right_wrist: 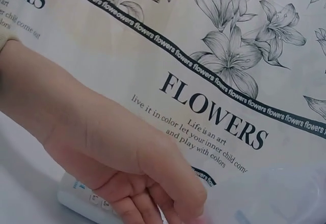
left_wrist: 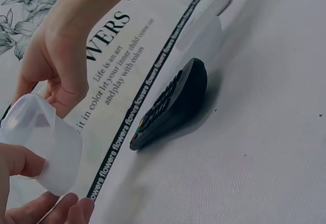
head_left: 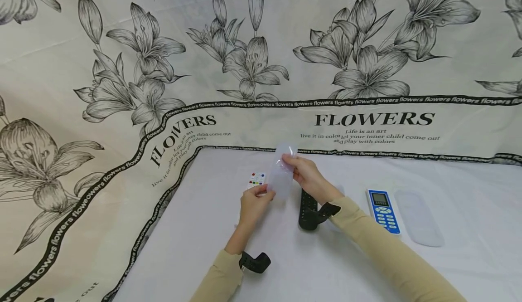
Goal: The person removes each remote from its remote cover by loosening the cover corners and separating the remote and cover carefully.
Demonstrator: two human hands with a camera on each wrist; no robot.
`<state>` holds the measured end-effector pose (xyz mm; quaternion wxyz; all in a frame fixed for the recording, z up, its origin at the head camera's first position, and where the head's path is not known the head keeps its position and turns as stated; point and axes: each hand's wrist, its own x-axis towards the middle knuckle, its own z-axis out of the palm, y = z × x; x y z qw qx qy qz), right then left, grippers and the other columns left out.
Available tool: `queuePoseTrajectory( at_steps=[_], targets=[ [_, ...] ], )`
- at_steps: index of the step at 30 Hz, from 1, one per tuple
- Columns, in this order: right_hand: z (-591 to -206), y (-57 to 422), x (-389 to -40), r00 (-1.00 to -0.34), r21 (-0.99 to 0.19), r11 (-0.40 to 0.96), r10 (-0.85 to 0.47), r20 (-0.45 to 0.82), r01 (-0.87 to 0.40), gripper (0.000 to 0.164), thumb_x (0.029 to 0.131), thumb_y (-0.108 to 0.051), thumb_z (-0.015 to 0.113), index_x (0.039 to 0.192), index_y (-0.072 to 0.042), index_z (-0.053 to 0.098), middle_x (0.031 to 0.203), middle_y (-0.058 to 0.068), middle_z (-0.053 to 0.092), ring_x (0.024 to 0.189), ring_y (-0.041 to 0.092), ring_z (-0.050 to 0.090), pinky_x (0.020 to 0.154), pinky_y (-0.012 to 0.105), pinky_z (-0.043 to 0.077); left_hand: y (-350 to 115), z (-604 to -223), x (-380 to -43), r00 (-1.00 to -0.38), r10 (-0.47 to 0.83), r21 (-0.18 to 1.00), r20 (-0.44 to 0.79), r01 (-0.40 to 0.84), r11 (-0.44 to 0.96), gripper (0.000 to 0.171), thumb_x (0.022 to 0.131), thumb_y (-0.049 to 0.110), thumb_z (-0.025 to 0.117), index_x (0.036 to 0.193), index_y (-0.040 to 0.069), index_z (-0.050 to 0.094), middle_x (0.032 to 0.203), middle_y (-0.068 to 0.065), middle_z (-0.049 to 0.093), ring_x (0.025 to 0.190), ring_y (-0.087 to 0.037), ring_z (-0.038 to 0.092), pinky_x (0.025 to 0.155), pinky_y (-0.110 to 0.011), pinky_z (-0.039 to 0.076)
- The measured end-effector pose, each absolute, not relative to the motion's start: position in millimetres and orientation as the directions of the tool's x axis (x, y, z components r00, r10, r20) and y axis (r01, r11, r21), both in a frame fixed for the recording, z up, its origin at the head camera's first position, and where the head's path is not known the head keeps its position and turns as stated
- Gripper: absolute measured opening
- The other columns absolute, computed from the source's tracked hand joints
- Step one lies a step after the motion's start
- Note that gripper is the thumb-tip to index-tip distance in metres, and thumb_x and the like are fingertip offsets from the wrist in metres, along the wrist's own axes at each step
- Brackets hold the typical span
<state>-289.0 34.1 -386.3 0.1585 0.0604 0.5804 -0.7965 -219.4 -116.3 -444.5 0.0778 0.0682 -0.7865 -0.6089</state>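
A translucent, flexible remote control cover is held up above the table between both hands. My left hand pinches its lower end between thumb and fingers. The right hand grips its side higher up, thumb on the near face. In the left wrist view the cover bulges into a hollow tube shape. A white remote with coloured buttons lies behind the left hand, partly hidden by it. Below the right wrist lies a black remote, its keys facing up.
To the right, a blue and white remote with a small screen lies beside another translucent cover. A pale translucent piece shows partly behind the right wrist. White cloth covers the table, and a flower-printed curtain stands behind it.
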Motion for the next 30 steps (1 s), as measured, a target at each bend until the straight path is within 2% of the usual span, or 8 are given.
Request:
queuePoseTrajectory(
  at_steps=[6, 10, 13, 17, 23, 26, 30],
  targets=[
    [-383, 42, -292, -0.939, -0.89, -0.311, -0.192, -0.284, 0.332, 0.012, 0.095, -0.013, 0.059, 0.106, -0.009, 0.057, 0.088, -0.008, 0.062, 0.082, 0.003, 0.059, 0.074, 0.014, 0.05, -118, -446, -221, -0.984, -0.176, 0.997, -0.001, -0.015, 0.076, 0.027, 0.084, 0.006, 0.066, 0.106, -0.009, 0.069, 0.095, -0.023, 0.072, 0.074, -0.015, 0.071, 0.07, -0.023, 0.058],
    [-383, 52, -296, -0.94, -0.86, -0.381, -0.173, -0.295, 0.34, 0.003, 0.093, -0.012, 0.062, 0.095, -0.012, 0.06, 0.082, -0.009, 0.064, 0.078, 0.002, 0.06, 0.071, 0.014, 0.05, -122, -442, -217, -0.987, -0.152, 0.997, 0.048, 0.037, 0.073, 0.024, 0.085, -0.001, 0.061, 0.105, -0.011, 0.068, 0.099, -0.026, 0.07, 0.084, -0.026, 0.072, 0.071, -0.022, 0.057],
    [-383, 56, -298, -0.941, -0.864, -0.376, -0.168, -0.293, 0.336, 0.003, 0.092, -0.013, 0.064, 0.094, -0.013, 0.061, 0.08, -0.01, 0.065, 0.075, 0.002, 0.06, 0.07, 0.014, 0.049, -123, -431, -209, -0.989, -0.129, 0.995, 0.073, 0.063, 0.08, 0.025, 0.083, -0.006, 0.056, 0.105, -0.014, 0.066, 0.099, -0.029, 0.069, 0.086, -0.031, 0.071, 0.071, -0.021, 0.057],
    [-382, 56, -300, -0.945, -0.884, -0.339, -0.171, -0.281, 0.324, 0.006, 0.093, -0.015, 0.062, 0.097, -0.012, 0.058, 0.083, -0.01, 0.064, 0.078, 0.002, 0.059, 0.071, 0.014, 0.049, -122, -425, -206, -0.992, -0.092, 0.996, 0.085, 0.081, 0.048, 0.027, 0.083, -0.008, 0.055, 0.107, -0.017, 0.063, 0.099, -0.03, 0.069, 0.082, -0.019, 0.071, 0.069, -0.02, 0.056],
    [-378, 55, -298, -0.941, -0.867, -0.37, -0.173, -0.29, 0.335, 0.006, 0.094, -0.015, 0.061, 0.098, -0.013, 0.057, 0.084, -0.01, 0.063, 0.079, 0.002, 0.059, 0.072, 0.014, 0.049, -123, -442, -213, -0.995, -0.094, 0.997, 0.04, 0.046, -0.064, 0.032, 0.089, 0.004, 0.062, 0.115, -0.013, 0.062, 0.096, -0.018, 0.073, 0.07, -0.002, 0.065, 0.068, -0.017, 0.055],
    [-378, 53, -297, -0.941, -0.862, -0.38, -0.184, -0.285, 0.336, 0.005, 0.095, -0.014, 0.059, 0.099, -0.013, 0.057, 0.084, -0.01, 0.063, 0.079, 0.002, 0.059, 0.072, 0.013, 0.05, -122, -444, -213, -0.993, -0.117, 0.995, -0.007, 0.005, -0.1, 0.035, 0.088, 0.007, 0.064, 0.118, -0.01, 0.061, 0.086, -0.005, 0.072, 0.066, -0.002, 0.063, 0.066, -0.016, 0.055],
    [-379, 47, -295, -0.938, -0.848, -0.403, -0.194, -0.288, 0.344, 0.005, 0.095, -0.013, 0.058, 0.099, -0.011, 0.057, 0.084, -0.009, 0.063, 0.077, 0.002, 0.061, 0.07, 0.013, 0.051, -114, -447, -215, -0.982, -0.183, 0.991, -0.056, -0.033, -0.13, 0.038, 0.081, -0.001, 0.068, 0.117, -0.008, 0.063, 0.076, 0.004, 0.063, 0.063, -0.002, 0.063, 0.063, -0.016, 0.055]
  ],
)
